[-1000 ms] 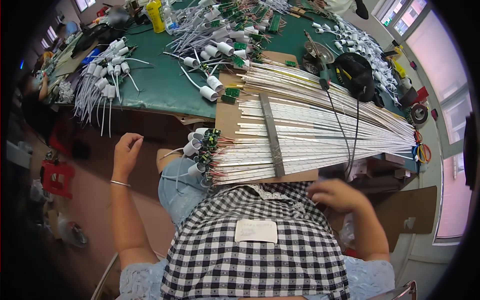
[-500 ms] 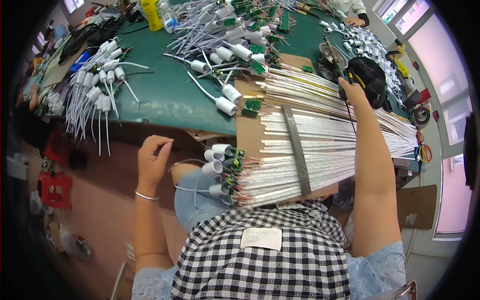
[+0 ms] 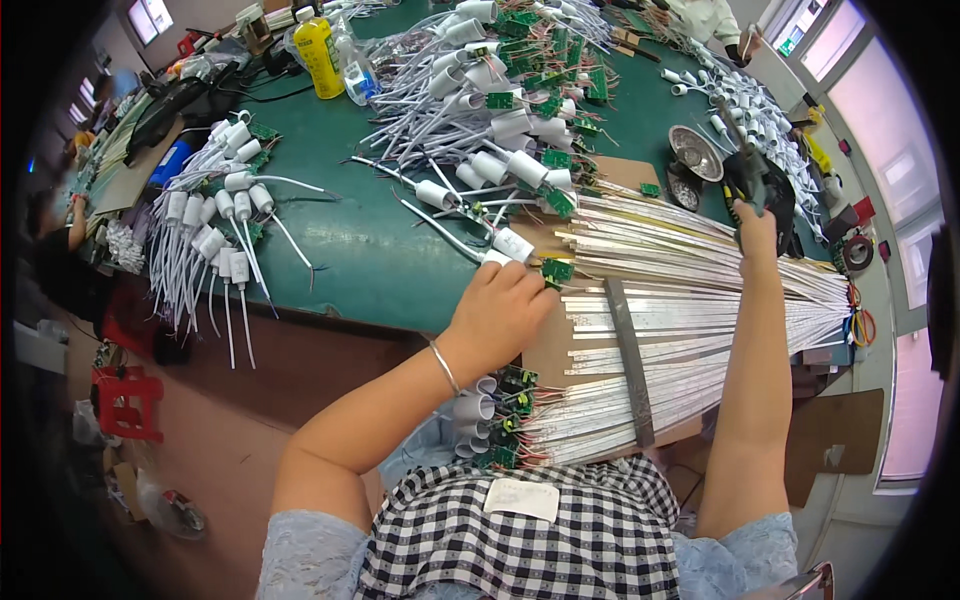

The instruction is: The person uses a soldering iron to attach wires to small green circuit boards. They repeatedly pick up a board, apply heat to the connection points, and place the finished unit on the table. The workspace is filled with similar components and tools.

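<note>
My left hand (image 3: 500, 315) lies over the near edge of the pile. Its fingers are curled down on a white cylinder (image 3: 495, 258), which they partly cover; the fingertips are hidden. A green circuit board (image 3: 557, 271) sits right beside these fingers. Farther right, my right hand (image 3: 757, 232) grips what looks like a soldering iron (image 3: 752, 180), its front end pointing up and away beside a metal bowl (image 3: 695, 152). Between the hands, long pale LED strips (image 3: 660, 325) fan out on cardboard under a dark flat bar (image 3: 628, 360). Several white cylinders with boards (image 3: 475, 408) hang at the strips' near left ends.
A big heap of wired white cylinders (image 3: 465, 75) covers the back of the green table (image 3: 350, 240); a smaller bunch (image 3: 215, 225) lies at its left edge. A yellow bottle (image 3: 318, 55) stands behind. Red stools (image 3: 128, 403) are on the floor. Another person's hand (image 3: 748, 42) shows far right.
My left hand has risen from beside the table edge, moving right and forward onto the near white cylinder. My right hand has shifted with the iron; the whole view has also shifted.
</note>
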`<action>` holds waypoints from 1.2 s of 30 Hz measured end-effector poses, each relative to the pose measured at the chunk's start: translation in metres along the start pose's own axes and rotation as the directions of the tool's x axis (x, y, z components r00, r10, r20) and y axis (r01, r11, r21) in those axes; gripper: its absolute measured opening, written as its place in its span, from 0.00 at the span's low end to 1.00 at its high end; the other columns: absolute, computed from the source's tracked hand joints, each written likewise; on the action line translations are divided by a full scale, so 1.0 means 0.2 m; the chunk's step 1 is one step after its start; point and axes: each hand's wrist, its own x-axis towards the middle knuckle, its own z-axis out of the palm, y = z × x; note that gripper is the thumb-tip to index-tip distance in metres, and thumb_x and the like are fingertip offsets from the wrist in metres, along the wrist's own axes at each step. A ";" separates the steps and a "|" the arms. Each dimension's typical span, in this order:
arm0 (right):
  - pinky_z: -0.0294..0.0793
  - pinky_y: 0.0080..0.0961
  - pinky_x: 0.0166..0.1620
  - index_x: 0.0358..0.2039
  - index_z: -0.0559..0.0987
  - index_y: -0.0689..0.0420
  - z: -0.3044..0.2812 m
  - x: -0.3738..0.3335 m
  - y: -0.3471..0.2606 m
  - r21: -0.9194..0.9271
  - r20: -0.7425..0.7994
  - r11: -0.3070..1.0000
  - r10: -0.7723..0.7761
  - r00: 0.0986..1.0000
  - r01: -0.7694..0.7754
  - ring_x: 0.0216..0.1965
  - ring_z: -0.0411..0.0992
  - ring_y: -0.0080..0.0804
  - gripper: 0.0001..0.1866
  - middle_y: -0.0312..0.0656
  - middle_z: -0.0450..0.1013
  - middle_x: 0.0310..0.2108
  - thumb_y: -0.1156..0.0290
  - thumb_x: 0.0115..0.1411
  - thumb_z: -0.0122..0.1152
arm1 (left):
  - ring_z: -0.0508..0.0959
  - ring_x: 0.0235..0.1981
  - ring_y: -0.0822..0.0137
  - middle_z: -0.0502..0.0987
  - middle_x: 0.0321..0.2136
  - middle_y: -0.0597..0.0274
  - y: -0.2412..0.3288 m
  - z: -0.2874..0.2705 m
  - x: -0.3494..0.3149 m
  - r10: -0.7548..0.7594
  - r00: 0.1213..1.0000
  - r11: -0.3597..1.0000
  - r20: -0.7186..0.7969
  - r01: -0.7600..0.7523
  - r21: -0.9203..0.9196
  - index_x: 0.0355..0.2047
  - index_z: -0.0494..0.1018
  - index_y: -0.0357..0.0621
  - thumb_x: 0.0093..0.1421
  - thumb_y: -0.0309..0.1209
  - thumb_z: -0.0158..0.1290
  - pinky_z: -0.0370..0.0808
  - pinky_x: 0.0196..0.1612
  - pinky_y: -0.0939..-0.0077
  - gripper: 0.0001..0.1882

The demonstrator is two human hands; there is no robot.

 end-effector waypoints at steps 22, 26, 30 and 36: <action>0.71 0.25 0.30 0.42 0.67 0.56 -0.66 -0.90 -0.22 0.792 0.316 0.557 -0.024 0.948 -0.250 0.26 0.69 0.27 0.11 0.40 0.68 0.29 0.66 0.63 0.54 | 0.72 0.37 0.59 0.73 0.32 0.63 -0.45 -0.10 0.14 -0.145 0.988 0.983 -0.060 0.151 0.104 0.36 0.79 0.47 0.48 0.24 0.59 0.71 0.41 0.67 0.13; 0.73 0.25 0.31 0.45 0.65 0.56 -0.54 -1.10 -0.25 0.757 0.319 0.621 -0.077 0.945 -0.205 0.26 0.70 0.28 0.11 0.42 0.68 0.30 0.70 0.63 0.50 | 0.71 0.36 0.63 0.73 0.31 0.68 -0.53 -0.10 0.17 0.028 0.995 0.987 0.092 -0.042 0.156 0.29 0.79 0.52 0.46 0.28 0.61 0.70 0.42 0.68 0.08; 0.74 0.26 0.30 0.48 0.63 0.56 -0.48 -1.26 -0.20 0.697 0.308 0.690 -0.039 0.951 -0.197 0.25 0.70 0.28 0.15 0.42 0.68 0.28 0.70 0.62 0.52 | 0.71 0.37 0.65 0.72 0.29 0.70 -0.57 -0.10 0.23 0.196 0.969 0.961 0.151 -0.221 0.166 0.24 0.77 0.52 0.47 0.32 0.60 0.70 0.41 0.71 0.04; 0.74 0.29 0.29 0.51 0.60 0.54 -0.33 -1.39 -0.14 0.740 0.281 0.618 0.076 0.957 -0.266 0.24 0.69 0.29 0.19 0.42 0.67 0.29 0.72 0.60 0.53 | 0.74 0.34 0.58 0.74 0.29 0.61 -0.63 -0.09 0.22 -0.007 1.000 0.997 0.017 0.006 0.079 0.28 0.72 0.45 0.54 0.30 0.56 0.69 0.41 0.67 0.05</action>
